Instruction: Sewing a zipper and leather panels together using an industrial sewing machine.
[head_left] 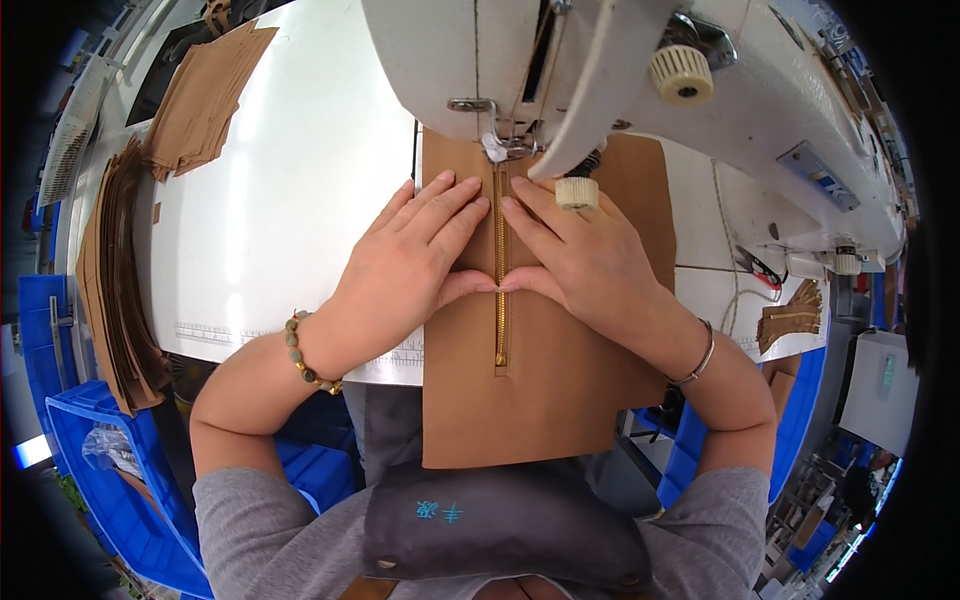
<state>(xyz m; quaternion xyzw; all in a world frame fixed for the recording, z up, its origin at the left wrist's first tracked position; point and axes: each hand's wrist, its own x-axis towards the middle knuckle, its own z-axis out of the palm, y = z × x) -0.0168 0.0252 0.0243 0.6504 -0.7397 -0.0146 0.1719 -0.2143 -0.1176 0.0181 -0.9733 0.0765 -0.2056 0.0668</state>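
Observation:
A brown leather-like panel [540, 410] lies under the head of a white sewing machine [440, 60] and hangs over the table's front edge. Down its middle runs a gold-toothed zipper [501, 300] set in a narrow slot. My left hand [415, 245] rests flat on the panel left of the zipper, fingers stretched toward the presser foot [497, 148]. On the other side my right hand [580, 245] lies flat too, its fingers spread. Both thumb tips meet over the zipper. The needle tip is too small to make out.
Stacks of brown pieces [205, 100] lie at the far left, with more brown sheets [115, 280] over the left edge. Red-handled snips [765, 270] and small zipper strips [790, 318] sit at the right. Blue bins [130, 480] stand below the table.

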